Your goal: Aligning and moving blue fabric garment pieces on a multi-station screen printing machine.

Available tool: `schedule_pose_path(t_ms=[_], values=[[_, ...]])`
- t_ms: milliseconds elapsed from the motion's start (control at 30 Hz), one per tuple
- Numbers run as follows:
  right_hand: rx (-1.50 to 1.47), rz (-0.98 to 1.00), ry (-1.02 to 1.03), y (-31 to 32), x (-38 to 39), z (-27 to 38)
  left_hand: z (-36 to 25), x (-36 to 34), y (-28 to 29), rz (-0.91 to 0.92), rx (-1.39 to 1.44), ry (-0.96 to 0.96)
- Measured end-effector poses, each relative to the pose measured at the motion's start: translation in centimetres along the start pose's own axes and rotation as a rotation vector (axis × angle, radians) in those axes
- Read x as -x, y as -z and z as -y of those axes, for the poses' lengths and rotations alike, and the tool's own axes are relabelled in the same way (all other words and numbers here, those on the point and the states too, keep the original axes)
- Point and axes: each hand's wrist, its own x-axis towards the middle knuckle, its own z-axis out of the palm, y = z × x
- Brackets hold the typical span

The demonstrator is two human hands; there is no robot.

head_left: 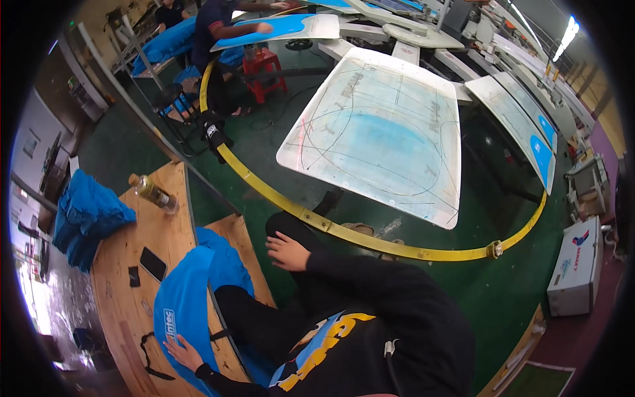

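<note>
The blue cloth (177, 298) lies on the near part of the tabletop (122, 264), along its right edge, with a white print facing up. The left hand (185, 354) rests on its lower part. The left fingers are extended and slightly spread, flat on the cloth just below the print; the cloth lies beneath them and is not pinched. More blue fabric (228, 264) is bunched just beyond the same edge.

The right hand (288, 251) is apart from the cloth, over the wearer's bent black trouser leg (291, 228). Its fingers are spread and hold nothing.

On the tabletop, a black strap (147, 354) lies left of the left hand. A phone (153, 264) is near the cloth's upper end, with a small black item (134, 276) just beside it. A capped bottle (159, 195) stands near the far end. A blue pile (91, 215) sits at the left edge.

Beyond a curved yellow rail (370, 240) is a white board (317, 142) with a blue stain. At upper left, a co-worker's hand (264, 28) is at another board (324, 26), near a red stool (264, 63).
</note>
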Motion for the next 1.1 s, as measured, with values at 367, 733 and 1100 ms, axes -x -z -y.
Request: schedule_pose_path(t_ms=[367,733,1100], values=[[0.0,-0.028,-0.176,3.7,1.5,3.5,-2.0,1.1,-0.8,0.095,-0.3,0.273],[0.072,0.064,-0.168,3.4,1.9,3.8,-14.6,4.9,0.9,0.066,-0.053,-0.152],[0.094,0.067,-0.162,3.5,1.4,3.5,-17.8,-3.2,-1.0,0.201,0.171,-0.263]])
